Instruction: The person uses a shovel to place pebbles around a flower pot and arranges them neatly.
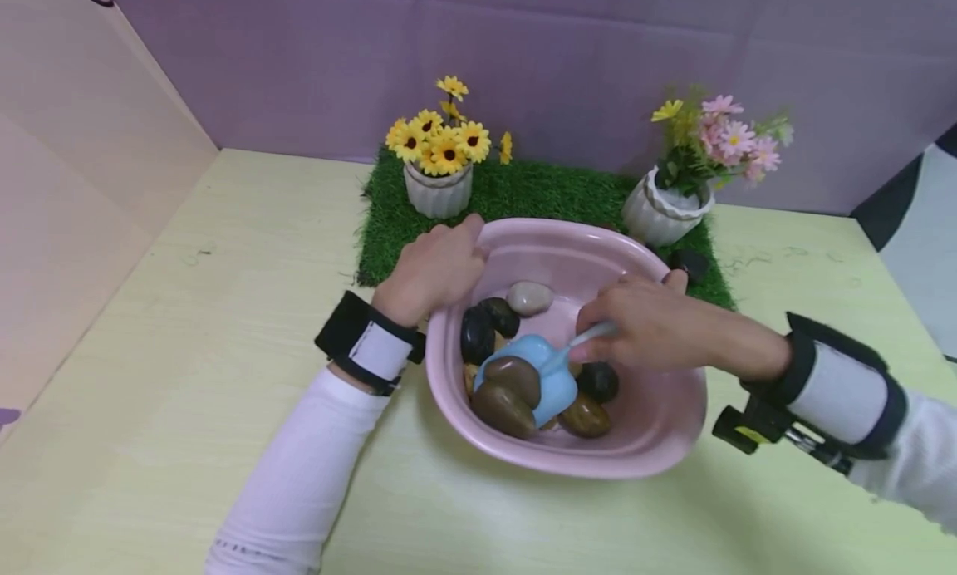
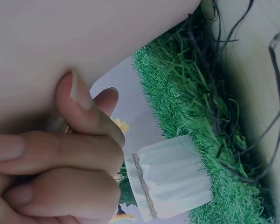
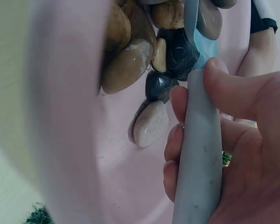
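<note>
A pink basin [image 1: 650, 442] holds several smooth stones in black, brown and pale tones. At its left rim, my left hand [image 1: 437, 267] grips the edge, and in the left wrist view its curled fingers [image 2: 60, 154] lie against the basin's outer wall. Inside the basin, my right hand [image 1: 635, 321] holds a toy shovel by its grey handle [image 3: 198, 154]. The shovel's blue blade [image 1: 557, 388] lies low among the stones. Two brown stones [image 1: 512, 380] rest on or against the blade; exactly how is hard to tell. A pale stone [image 1: 530, 297] lies near the far wall.
Behind the basin, a strip of artificial grass [image 1: 546, 189] bears a pot of yellow flowers [image 1: 439, 189] and a pot of pink flowers [image 1: 661, 213]. A dark stone [image 1: 689, 264] sits on the grass at right. All stand on a pale wooden table [image 1: 247, 309] before a purple backdrop.
</note>
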### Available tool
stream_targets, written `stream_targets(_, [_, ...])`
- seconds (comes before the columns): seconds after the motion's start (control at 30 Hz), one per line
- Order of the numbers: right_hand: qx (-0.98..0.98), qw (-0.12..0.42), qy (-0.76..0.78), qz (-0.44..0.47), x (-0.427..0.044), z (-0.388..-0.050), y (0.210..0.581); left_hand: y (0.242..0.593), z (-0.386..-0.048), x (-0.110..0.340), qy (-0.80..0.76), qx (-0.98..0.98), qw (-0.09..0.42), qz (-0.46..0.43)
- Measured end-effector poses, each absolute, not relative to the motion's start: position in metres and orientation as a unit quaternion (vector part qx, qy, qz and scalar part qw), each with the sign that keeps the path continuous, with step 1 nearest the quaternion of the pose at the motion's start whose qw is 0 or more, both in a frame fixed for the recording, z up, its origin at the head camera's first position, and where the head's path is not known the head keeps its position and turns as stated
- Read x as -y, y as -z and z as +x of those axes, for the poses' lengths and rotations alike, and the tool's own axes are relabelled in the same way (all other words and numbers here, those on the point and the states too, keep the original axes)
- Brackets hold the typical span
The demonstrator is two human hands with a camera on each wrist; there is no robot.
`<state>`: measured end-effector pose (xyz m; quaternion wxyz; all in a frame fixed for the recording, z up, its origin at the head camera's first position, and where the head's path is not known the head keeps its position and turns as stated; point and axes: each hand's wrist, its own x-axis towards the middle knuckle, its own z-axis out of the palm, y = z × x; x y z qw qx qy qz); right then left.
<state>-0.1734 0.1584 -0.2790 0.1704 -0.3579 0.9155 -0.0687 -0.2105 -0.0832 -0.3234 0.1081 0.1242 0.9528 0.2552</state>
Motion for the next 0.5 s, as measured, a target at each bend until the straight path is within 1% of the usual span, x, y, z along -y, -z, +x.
stream_targets(0.23, [-0.93,0.163,0.058,-0.325,-0.157,-0.1702,0.2812,0.3239,-0.2106,0.0834,-0.254,-0.953,0.112,0.125])
stream_targets(0.5, [-0.929,0.184,0.07,-0.312,-0.1585,-0.1698,0.2833,0.3234,-0.2108,0.0838,-0.254,-0.952,0.111,0.129])
